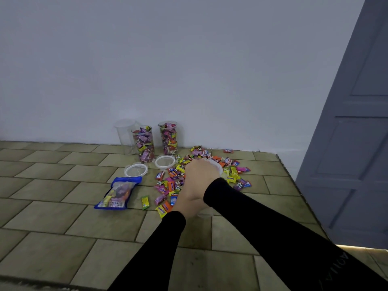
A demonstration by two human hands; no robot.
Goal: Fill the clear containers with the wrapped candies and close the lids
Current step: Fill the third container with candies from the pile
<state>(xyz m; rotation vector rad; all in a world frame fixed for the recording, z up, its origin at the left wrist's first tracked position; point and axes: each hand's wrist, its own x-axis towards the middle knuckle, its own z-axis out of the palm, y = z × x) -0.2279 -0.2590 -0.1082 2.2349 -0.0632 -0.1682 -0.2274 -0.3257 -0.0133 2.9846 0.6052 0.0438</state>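
Observation:
A clear container (204, 215) lies tilted among loose wrapped candies (168, 185) on the tiled floor, mostly hidden by my hands. My left hand (185, 201) grips its body. At the container's top end, my right hand (199, 171) curls over a white-rimmed lid (218, 167). Two open containers filled with candies (144, 144) (169, 138) stand by the wall, with an empty clear container (125, 133) behind the left one. Two more lids (136, 170) (165, 161) lie flat in front of them.
A blue candy bag (118, 193) lies on the floor to the left of the pile, and a single green candy (145, 202) lies beside it. A white wall (189, 70) closes the back. A grey door (354, 122) stands at the right.

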